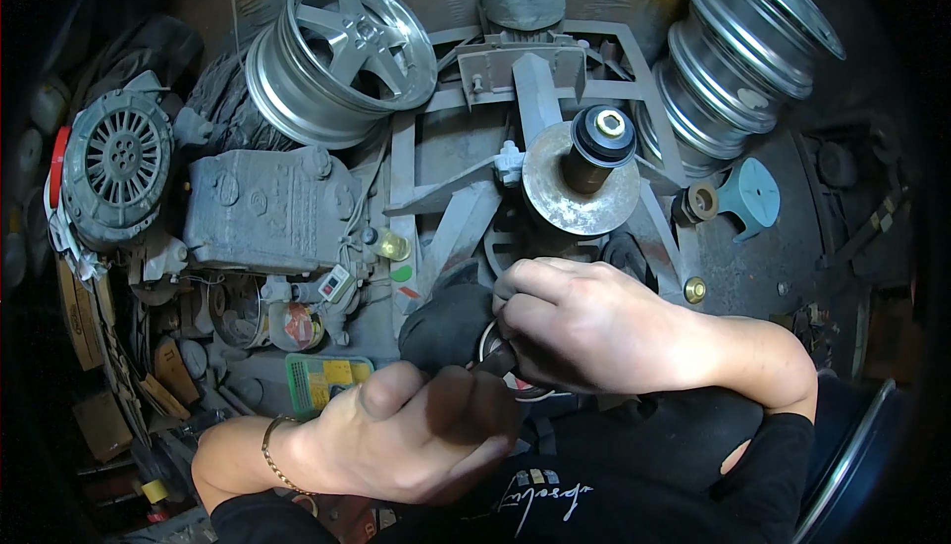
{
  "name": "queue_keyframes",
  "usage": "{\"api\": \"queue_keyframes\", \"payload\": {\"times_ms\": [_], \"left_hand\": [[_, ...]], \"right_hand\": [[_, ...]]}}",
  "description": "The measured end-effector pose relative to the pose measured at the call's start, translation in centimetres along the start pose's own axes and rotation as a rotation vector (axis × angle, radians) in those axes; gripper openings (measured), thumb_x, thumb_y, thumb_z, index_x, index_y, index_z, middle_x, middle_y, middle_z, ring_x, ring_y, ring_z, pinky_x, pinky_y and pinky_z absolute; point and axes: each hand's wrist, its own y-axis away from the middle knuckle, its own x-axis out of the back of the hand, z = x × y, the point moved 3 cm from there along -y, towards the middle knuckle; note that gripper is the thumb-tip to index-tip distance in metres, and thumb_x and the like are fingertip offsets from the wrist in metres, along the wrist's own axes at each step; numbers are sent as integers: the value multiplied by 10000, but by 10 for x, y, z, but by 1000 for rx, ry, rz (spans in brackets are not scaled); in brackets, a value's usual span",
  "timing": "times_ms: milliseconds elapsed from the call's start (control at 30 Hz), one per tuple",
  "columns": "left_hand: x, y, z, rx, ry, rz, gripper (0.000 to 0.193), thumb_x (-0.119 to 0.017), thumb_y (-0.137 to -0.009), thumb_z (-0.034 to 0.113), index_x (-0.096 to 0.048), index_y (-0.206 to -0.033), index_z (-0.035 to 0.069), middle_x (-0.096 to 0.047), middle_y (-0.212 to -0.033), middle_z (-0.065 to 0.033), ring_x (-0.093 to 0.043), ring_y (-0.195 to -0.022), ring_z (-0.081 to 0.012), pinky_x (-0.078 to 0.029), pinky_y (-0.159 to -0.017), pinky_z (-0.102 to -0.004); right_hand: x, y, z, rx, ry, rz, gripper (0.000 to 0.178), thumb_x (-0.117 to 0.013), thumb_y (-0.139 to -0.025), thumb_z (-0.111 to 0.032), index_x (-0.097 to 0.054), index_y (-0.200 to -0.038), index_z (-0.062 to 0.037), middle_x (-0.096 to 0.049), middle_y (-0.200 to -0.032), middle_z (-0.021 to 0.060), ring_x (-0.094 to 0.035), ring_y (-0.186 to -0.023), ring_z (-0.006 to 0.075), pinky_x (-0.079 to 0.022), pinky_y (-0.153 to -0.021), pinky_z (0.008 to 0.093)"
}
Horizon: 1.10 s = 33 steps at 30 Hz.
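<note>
My left hand (426, 430) is closed, its fingers curled together in front of my lap and partly in shadow. Just above and to its right, my right hand (584, 321) is also closed, knuckles up. A small dark piece (497, 358) shows between the two hands; its kind and most of its shape are hidden by the fingers. Below them, a round item with a thin pale rim (484, 342) peeks out, largely covered by my hands. Beyond the right hand stands a wheel machine's metal disc (545, 182) with a dark shaft and a brass-coloured nut (609, 124).
An alloy wheel (342, 58) leans at the far left, and several stacked rims (733, 58) stand far right. A dusty grey housing (267, 209), a green plastic box (299, 385) and a teal stool (758, 192) surround the grey machine frame (466, 222). A brass-coloured nut (694, 290) lies at right.
</note>
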Motion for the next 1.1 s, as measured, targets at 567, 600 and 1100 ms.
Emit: {"api": "queue_keyframes", "payload": {"times_ms": [567,600,1100], "left_hand": [[-6,5,2,-56,-110,91,207,-651,-776,260,-678,-905,101,-583,-893,-3,-521,-765,-113,-296,-688,-293],[-6,5,3,-57,-113,89,206,-652,-774,260,-677,-903,102,-577,-892,-1,-522,-770,-114,-296,-689,-294],[-2,6,7,-1,-74,-48,352,-662,-666,260,-718,-997,158,-604,-968,13,-508,-918,-158,-317,-790,-353]], "right_hand": [[10,0,5,-60,-136,-92,186,-731,-806,-77,-678,-958,16,-648,-1043,154,-656,-917,355,-548,-794,410],[10,0,5,-61,-135,-88,180,-730,-812,-79,-679,-956,17,-650,-1035,153,-658,-909,354,-549,-788,410],[5,-1,-1,-46,-53,85,165,-709,-825,-125,-599,-853,-5,-613,-814,158,-662,-795,373,-549,-690,455]]}}
